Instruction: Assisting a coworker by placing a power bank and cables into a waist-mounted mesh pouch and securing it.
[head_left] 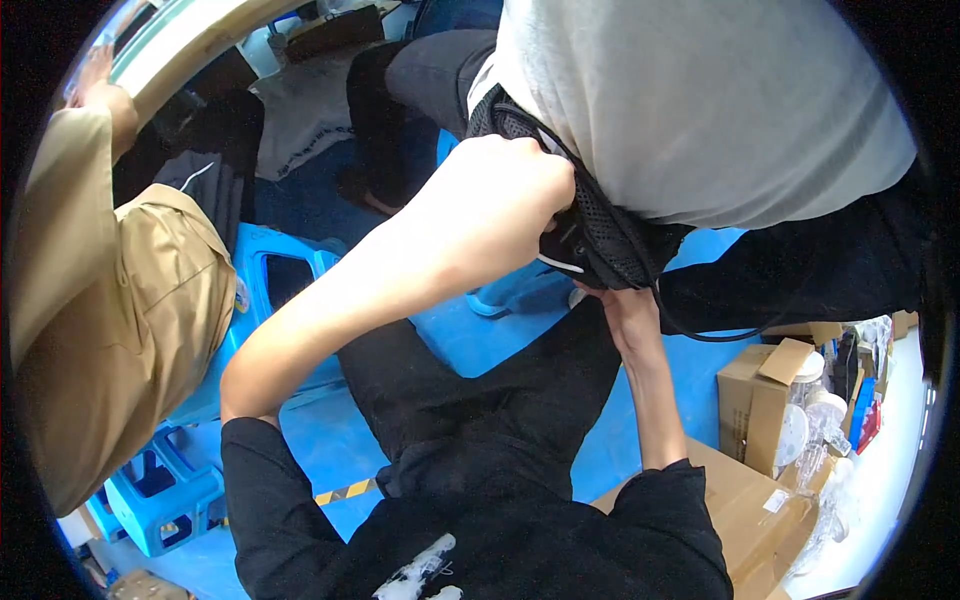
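Observation:
A black mesh pack (612,235) with straps and a thin cable is worn against the body of a person in a grey-white shirt (700,110), close in front of me. My left hand (535,195) reaches across to it, its fingers curled closed around the pack's left side; the fingertips are hidden behind the wrist and the black fabric. From below, my right hand (625,305) grips the pack's lower edge, with most of its fingers out of sight under it. A pale curved strip shows on the pack between both hands.
Blue plastic stools (165,495) stand at the left, near another person in tan clothes (170,280). Cardboard boxes (745,400) and clear plastic wrapping (835,500) lie at the right. A wooden-edged table (190,55) runs across the upper left. The floor is blue.

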